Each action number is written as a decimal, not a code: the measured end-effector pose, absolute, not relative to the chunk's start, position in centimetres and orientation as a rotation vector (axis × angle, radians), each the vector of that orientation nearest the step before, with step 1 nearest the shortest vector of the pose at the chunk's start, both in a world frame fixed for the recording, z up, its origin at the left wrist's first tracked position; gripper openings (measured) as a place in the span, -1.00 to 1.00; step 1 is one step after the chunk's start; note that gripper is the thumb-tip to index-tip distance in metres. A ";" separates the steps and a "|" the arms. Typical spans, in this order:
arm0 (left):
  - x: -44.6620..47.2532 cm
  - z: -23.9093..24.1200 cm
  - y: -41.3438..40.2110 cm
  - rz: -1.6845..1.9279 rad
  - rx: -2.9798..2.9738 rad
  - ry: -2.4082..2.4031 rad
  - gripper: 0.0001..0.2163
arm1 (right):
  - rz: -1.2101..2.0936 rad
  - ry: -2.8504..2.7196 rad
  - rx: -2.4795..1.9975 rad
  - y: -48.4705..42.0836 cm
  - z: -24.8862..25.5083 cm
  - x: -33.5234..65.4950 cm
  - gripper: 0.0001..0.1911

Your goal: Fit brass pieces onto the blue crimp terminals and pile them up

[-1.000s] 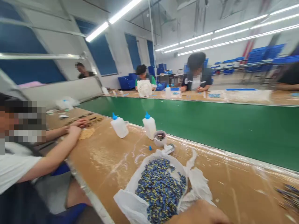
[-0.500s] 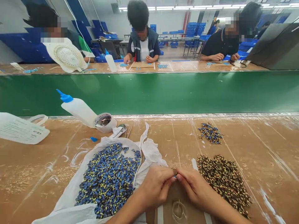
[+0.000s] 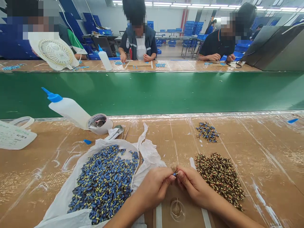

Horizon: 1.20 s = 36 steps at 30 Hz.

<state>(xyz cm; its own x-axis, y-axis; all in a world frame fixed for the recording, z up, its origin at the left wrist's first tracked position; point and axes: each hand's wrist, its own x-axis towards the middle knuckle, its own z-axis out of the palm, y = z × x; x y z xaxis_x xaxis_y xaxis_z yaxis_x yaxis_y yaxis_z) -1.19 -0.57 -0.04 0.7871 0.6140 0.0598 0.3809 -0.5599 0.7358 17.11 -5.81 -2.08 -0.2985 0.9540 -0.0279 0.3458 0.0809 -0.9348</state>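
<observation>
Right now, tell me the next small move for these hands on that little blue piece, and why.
Probably set the small blue piece onto the dark pile with the right hand. The fingertips of both hands meet on it, the left hand lies beside the white bag, and the dark pile sits right beside the right hand, so it looks like the shortest place to put it.

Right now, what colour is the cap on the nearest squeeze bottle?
The cap is blue, shown best in the head view.

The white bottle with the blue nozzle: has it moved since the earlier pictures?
No: the bottle sits against the white roll as before; only the camera view shifted.
</observation>
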 end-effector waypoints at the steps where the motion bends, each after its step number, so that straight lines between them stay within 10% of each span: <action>1: -1.2 0.0 -0.5 0.390 2.225 0.727 -0.71 | 1.217 -1.703 -1.287 -5.8 -2.1 17.1 -0.57; 36: -0.4 -0.5 0.1 0.328 2.246 0.715 -0.75 | 1.159 -1.691 -1.313 -5.1 -1.5 18.1 -0.54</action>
